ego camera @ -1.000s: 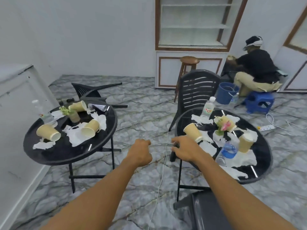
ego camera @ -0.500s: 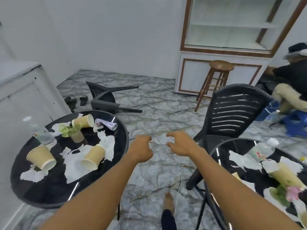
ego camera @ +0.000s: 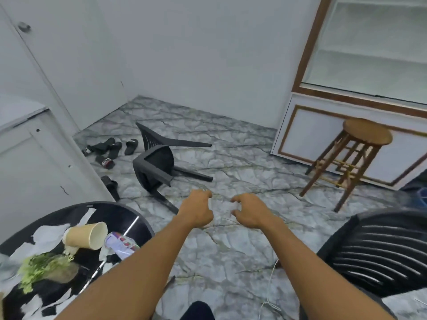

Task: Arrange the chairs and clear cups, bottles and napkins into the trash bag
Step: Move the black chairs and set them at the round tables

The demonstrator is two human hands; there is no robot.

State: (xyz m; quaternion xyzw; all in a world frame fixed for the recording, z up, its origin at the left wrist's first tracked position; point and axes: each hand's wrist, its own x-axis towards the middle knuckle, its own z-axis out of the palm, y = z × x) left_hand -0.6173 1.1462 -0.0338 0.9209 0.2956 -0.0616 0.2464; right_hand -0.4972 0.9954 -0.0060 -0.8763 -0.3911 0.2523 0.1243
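Our left hand [ego camera: 196, 210] and right hand [ego camera: 250, 212], loosely curled and empty, reach toward the overturned black plastic chair [ego camera: 154, 167] on the far marble floor [ego camera: 231, 257], which we should probably grip and right next.

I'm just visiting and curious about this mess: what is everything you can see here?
Tipped black plastic chair: one, black, lying on the floor.
Upright black slatted chair: one, black, lower right.
Round wooden stool: one, brown, before the cabinet.
White brown-trimmed cabinet: one, right wall.
Round black glass table: one, lower left.
Tan paper cup: one, lying on the table.
Crushed clear plastic bottle: one, beside the cup.
Torn white napkins: several, on the table.
Small green plant: one, on the table.
Black sandals: several, floor by left wall.
Left hand: one, empty, over the floor.
Right hand: one, empty, beside it.
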